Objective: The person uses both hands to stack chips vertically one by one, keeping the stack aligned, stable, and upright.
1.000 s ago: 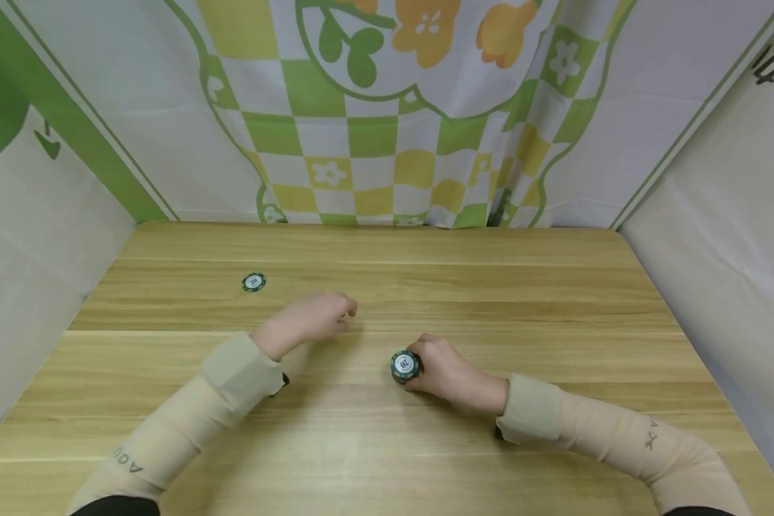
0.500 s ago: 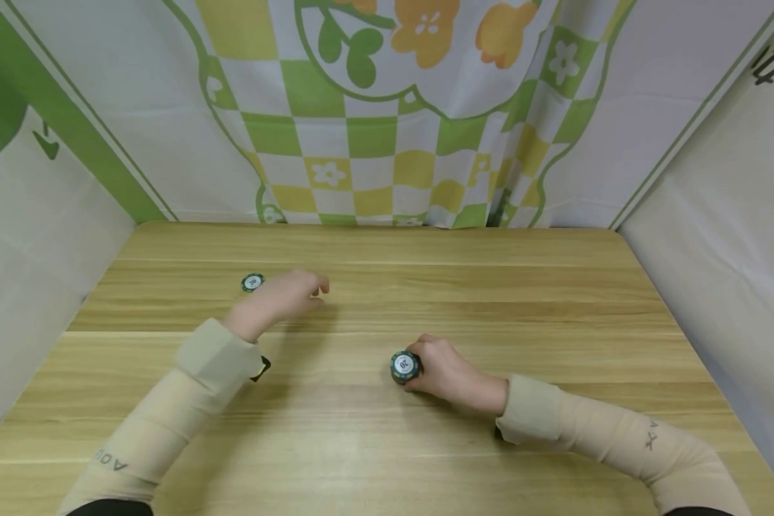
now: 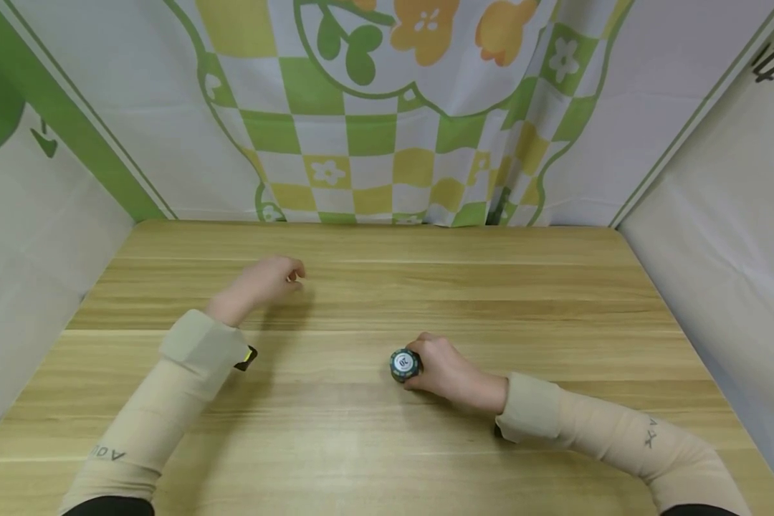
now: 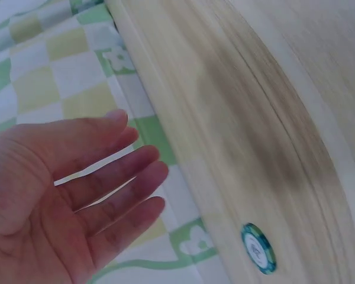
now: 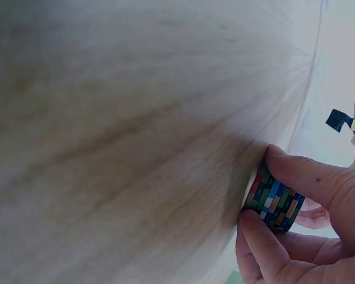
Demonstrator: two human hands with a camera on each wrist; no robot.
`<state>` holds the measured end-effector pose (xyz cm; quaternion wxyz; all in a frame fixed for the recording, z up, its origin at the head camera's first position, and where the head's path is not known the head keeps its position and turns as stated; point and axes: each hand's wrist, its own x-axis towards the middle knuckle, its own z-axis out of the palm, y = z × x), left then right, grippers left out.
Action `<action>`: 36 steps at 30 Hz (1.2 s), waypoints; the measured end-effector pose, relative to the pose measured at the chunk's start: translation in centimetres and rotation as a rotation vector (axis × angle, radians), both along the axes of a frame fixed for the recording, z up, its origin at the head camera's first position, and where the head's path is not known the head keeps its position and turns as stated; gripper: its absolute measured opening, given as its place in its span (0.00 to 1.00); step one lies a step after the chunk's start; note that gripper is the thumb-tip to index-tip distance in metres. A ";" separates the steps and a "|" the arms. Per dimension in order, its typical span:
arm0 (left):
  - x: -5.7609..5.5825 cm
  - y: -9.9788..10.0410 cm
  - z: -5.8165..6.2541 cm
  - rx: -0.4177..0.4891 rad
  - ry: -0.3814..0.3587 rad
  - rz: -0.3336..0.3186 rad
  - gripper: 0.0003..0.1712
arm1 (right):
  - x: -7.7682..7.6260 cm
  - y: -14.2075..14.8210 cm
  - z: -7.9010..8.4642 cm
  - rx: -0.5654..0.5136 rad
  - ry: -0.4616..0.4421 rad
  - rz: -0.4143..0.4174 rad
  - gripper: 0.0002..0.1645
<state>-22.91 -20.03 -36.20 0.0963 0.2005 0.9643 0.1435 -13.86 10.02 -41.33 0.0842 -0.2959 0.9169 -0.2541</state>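
Near the middle of the table (image 3: 361, 459), my right hand (image 3: 448, 369) grips a short stack of poker chips (image 3: 404, 365), whose top chip is green with a white centre marked 20. In the right wrist view the stack (image 5: 275, 201) shows layered edges in several colours, pinched between thumb and fingers close against the wood. Over the far left of the table hovers my left hand (image 3: 258, 283), empty, its fingers loosely bent. A single green and white poker chip (image 4: 258, 248) lies flat on the table in the left wrist view. The left hand hides that chip in the head view.
A green, yellow and white checked curtain (image 3: 374, 136) hangs along the table's back edge. White cloth walls (image 3: 722, 236) stand at both sides. A dark strap piece (image 3: 246, 357) hangs below the left cuff.
My left hand has moved left and towards the back, passing over the single chip and covering it in the head view. The right hand and its stack have stayed in place.
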 end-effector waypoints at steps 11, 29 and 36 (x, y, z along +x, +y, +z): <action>-0.9 -2.2 -0.8 0.036 0.048 0.164 0.17 | 0.0 0.0 0.1 0.004 -0.008 -0.005 0.24; -1.1 -4.0 -2.3 0.074 0.007 0.417 0.24 | -0.1 0.0 0.0 0.000 0.010 0.005 0.24; -1.2 -4.3 -3.2 0.026 0.023 0.378 0.17 | -0.1 0.0 0.0 0.006 0.013 0.005 0.24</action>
